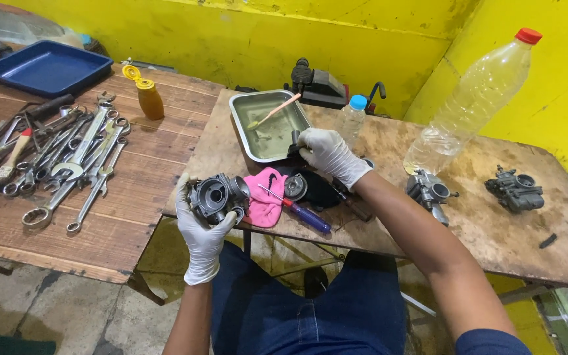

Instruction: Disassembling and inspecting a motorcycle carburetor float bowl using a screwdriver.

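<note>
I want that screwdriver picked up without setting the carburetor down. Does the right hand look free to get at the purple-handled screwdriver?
Probably yes. The right hand rests on a small dark part by the metal tray, holding nothing bulky, and the screwdriver lies uncovered just below it, beside the pink cloth.

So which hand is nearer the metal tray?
The right hand: it rests at the metal tray's near right corner. The left hand holds a carburetor well below it.
</note>
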